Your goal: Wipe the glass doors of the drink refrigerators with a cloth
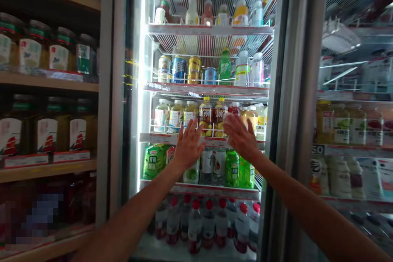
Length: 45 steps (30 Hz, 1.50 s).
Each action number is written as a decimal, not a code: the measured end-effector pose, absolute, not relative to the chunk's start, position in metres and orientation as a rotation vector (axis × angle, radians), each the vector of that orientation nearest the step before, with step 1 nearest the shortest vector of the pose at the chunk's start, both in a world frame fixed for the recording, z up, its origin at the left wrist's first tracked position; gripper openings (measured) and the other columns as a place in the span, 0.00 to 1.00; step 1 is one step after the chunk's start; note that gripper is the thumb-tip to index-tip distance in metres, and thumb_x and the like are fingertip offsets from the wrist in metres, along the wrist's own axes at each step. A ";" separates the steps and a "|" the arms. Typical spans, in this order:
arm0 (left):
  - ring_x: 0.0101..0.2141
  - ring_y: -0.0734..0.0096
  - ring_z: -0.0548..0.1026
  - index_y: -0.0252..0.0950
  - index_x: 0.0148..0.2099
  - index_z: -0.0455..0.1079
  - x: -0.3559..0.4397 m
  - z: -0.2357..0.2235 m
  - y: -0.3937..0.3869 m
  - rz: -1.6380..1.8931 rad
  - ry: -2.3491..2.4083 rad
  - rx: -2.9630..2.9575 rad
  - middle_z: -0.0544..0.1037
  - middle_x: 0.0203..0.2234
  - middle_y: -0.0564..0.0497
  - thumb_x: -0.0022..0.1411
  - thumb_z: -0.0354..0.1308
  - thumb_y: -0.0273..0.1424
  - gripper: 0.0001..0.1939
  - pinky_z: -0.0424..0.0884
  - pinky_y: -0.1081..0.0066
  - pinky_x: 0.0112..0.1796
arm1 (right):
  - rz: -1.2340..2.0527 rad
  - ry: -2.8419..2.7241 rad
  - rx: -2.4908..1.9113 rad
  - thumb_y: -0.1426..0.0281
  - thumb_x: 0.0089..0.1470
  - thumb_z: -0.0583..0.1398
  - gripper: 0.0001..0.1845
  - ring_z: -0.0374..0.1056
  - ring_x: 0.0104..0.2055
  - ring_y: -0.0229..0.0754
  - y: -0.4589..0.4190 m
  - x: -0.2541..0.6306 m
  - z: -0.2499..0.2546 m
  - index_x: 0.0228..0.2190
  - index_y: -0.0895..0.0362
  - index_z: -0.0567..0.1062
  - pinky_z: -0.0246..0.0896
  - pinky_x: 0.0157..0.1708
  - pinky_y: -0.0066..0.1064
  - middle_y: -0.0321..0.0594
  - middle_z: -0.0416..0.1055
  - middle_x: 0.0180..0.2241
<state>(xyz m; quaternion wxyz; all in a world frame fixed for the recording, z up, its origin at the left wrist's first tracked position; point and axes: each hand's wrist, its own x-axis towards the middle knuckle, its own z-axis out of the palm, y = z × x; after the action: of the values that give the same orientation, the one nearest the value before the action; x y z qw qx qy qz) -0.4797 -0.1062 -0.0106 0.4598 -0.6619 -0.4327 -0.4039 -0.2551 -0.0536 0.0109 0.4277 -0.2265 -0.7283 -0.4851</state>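
Note:
Both my hands reach out in front of a lit drinks fridge. My left hand (189, 144) has its fingers stretched and holds nothing; it is nearest to the brown iced tea bottles (205, 115) with yellow caps. My right hand (241, 134) is raised beside it with fingers extended and nothing visible in it, slightly blurred. Behind it are a red-capped bottle (235, 108) and pale yellow bottles (251, 115). Below the hands, green bottles (232, 168) and clear bottles (212, 166) stand on a lower shelf, partly hidden by my left hand and arm.
Cans (194, 69) and a green bottle (225, 66) line the shelf above. Red-capped bottles (195, 225) fill the bottom. A wooden shelf (49, 81) with jars (61, 51) stands at left. A metal door frame (299, 102) and another glass-fronted fridge (356, 150) are at right.

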 end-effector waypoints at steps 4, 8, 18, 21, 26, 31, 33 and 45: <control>0.63 0.59 0.43 0.33 0.63 0.48 -0.465 -0.023 -0.104 -0.969 -1.057 -1.645 0.50 0.62 0.40 0.62 0.46 0.36 0.29 0.46 0.52 0.59 | -1.094 -1.657 -0.665 0.73 0.53 0.53 0.30 0.39 0.65 0.49 -0.052 -0.242 0.005 0.58 0.49 0.56 0.37 0.61 0.52 0.40 0.43 0.64; 0.63 0.60 0.44 0.35 0.63 0.48 -0.456 -0.038 -0.104 -0.947 -1.032 -1.679 0.52 0.62 0.41 0.62 0.47 0.36 0.29 0.45 0.53 0.59 | -1.243 -1.961 -0.507 0.74 0.54 0.53 0.31 0.43 0.64 0.43 -0.056 -0.232 -0.026 0.58 0.45 0.55 0.37 0.62 0.48 0.34 0.51 0.62; 0.62 0.59 0.46 0.34 0.61 0.53 -0.440 -0.067 -0.110 -0.940 -0.992 -1.745 0.54 0.61 0.40 0.61 0.48 0.35 0.26 0.45 0.52 0.59 | -1.159 -1.852 -0.613 0.73 0.53 0.54 0.32 0.45 0.64 0.45 -0.056 -0.212 -0.067 0.58 0.43 0.54 0.44 0.60 0.50 0.37 0.49 0.62; 0.62 0.58 0.46 0.34 0.60 0.54 -0.439 -0.078 -0.112 -0.917 -0.987 -1.750 0.56 0.60 0.40 0.61 0.48 0.35 0.26 0.46 0.52 0.59 | -1.131 -1.873 -0.628 0.72 0.54 0.54 0.29 0.45 0.64 0.45 -0.057 -0.214 -0.068 0.56 0.43 0.58 0.41 0.61 0.51 0.37 0.53 0.61; 0.62 0.57 0.47 0.33 0.60 0.54 -0.447 -0.091 -0.115 -0.930 -1.024 -1.707 0.57 0.60 0.39 0.61 0.48 0.34 0.26 0.47 0.53 0.59 | -1.056 -1.566 -0.745 0.71 0.55 0.53 0.28 0.40 0.65 0.49 -0.056 -0.226 -0.060 0.57 0.50 0.58 0.41 0.59 0.53 0.45 0.47 0.63; 0.63 0.56 0.45 0.32 0.60 0.54 -0.470 -0.105 -0.118 -0.938 -1.056 -1.687 0.58 0.59 0.38 0.60 0.50 0.34 0.27 0.46 0.52 0.59 | -1.218 -2.003 -0.463 0.72 0.54 0.55 0.27 0.40 0.65 0.42 -0.060 -0.255 -0.070 0.55 0.47 0.60 0.30 0.63 0.47 0.36 0.54 0.61; 0.63 0.57 0.44 0.32 0.61 0.53 -0.481 -0.110 -0.119 -0.961 -1.085 -1.660 0.57 0.60 0.38 0.60 0.50 0.34 0.28 0.46 0.52 0.59 | -1.146 -1.854 -0.562 0.72 0.53 0.55 0.27 0.39 0.65 0.45 -0.057 -0.262 -0.057 0.55 0.50 0.61 0.29 0.63 0.49 0.39 0.49 0.62; 0.63 0.57 0.44 0.32 0.63 0.48 -0.549 -0.141 -0.134 -0.958 -1.243 -1.538 0.55 0.60 0.36 0.61 0.49 0.34 0.30 0.48 0.51 0.58 | -1.143 -1.961 -0.448 0.72 0.53 0.56 0.28 0.36 0.66 0.45 -0.065 -0.331 -0.072 0.56 0.52 0.60 0.23 0.63 0.50 0.40 0.51 0.62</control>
<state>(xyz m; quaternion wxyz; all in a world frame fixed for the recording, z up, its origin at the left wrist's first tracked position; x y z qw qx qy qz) -0.5493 -0.1339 -0.1413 0.4548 -0.6233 -0.5039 -0.3883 -0.3310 -0.0648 -0.0716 0.4024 -0.1773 -0.7759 -0.4524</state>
